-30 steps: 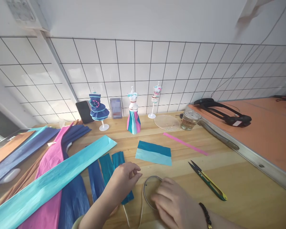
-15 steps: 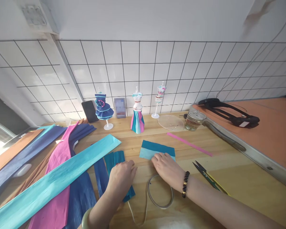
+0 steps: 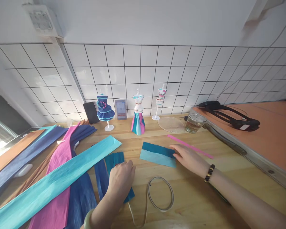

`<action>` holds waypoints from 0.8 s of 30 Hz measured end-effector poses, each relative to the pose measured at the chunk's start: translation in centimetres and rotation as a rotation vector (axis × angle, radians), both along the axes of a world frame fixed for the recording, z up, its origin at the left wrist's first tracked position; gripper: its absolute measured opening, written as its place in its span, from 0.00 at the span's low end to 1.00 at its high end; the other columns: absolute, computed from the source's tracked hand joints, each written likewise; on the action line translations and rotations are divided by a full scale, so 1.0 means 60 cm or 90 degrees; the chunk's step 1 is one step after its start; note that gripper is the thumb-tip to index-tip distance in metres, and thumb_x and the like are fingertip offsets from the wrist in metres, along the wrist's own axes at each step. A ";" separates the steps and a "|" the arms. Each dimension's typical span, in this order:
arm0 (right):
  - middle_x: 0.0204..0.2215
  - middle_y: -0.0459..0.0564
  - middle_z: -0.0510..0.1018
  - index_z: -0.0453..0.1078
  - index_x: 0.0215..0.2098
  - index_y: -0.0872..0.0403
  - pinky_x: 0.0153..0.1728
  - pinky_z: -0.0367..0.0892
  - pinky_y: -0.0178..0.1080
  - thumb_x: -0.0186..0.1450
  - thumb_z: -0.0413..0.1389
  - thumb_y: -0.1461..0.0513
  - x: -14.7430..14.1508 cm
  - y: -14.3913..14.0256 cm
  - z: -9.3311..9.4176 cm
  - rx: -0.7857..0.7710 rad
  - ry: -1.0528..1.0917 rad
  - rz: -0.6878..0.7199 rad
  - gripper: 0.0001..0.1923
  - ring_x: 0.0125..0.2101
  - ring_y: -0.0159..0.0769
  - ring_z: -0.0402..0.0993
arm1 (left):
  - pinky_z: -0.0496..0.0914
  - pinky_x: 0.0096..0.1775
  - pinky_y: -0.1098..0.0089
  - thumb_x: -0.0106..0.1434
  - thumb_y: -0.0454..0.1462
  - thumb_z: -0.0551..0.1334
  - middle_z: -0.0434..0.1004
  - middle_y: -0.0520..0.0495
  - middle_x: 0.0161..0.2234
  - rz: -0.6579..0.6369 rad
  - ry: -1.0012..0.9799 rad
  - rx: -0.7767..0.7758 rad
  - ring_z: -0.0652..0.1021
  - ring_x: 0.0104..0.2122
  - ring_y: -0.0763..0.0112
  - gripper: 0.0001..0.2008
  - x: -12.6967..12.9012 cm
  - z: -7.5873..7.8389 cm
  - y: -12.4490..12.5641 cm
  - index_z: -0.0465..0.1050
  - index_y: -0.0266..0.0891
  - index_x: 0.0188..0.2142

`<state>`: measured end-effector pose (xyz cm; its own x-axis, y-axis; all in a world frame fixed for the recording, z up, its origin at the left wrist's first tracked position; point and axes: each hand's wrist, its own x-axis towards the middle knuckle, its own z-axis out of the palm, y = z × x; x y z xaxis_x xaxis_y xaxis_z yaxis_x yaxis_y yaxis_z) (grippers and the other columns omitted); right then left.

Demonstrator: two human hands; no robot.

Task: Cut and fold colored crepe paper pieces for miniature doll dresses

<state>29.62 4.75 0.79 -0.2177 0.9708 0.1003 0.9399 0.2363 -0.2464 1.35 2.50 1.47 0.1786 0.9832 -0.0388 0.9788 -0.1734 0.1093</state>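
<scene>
My left hand [image 3: 121, 178] lies flat on a folded teal paper strip [image 3: 114, 158] beside a dark blue strip [image 3: 100, 178]. My right hand [image 3: 188, 156] reaches across the wooden table [image 3: 228, 190], its fingertips touching the right edge of a small folded piece of teal and light-blue crepe paper [image 3: 157, 154]. A looped white strap [image 3: 160, 193] sits on the table between my two arms. Neither hand grips anything.
Long crepe paper sheets in cyan [image 3: 54, 179], pink [image 3: 54, 178] and navy [image 3: 26, 152] cover the left. Three mini mannequins [image 3: 138, 114] with paper dresses, a phone [image 3: 91, 112], a glass [image 3: 195, 122], a clear lid [image 3: 171, 124] and a pink strip [image 3: 190, 146] stand behind. An orange board [image 3: 264, 133] holds a black strap device [image 3: 228, 114].
My right hand left the white loop and moved forward and right to the small teal paper piece's right edge. The snips are now hidden under my right forearm. My left hand barely moved.
</scene>
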 end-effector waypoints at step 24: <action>0.26 0.48 0.75 0.66 0.26 0.55 0.26 0.57 0.34 0.54 0.53 0.65 -0.042 0.026 0.000 -0.148 0.156 -0.062 0.01 0.27 0.35 0.70 | 0.60 0.29 0.72 0.63 0.37 0.51 0.77 0.49 0.29 -0.031 -0.122 0.020 0.76 0.31 0.67 0.11 -0.006 -0.018 0.003 0.71 0.41 0.32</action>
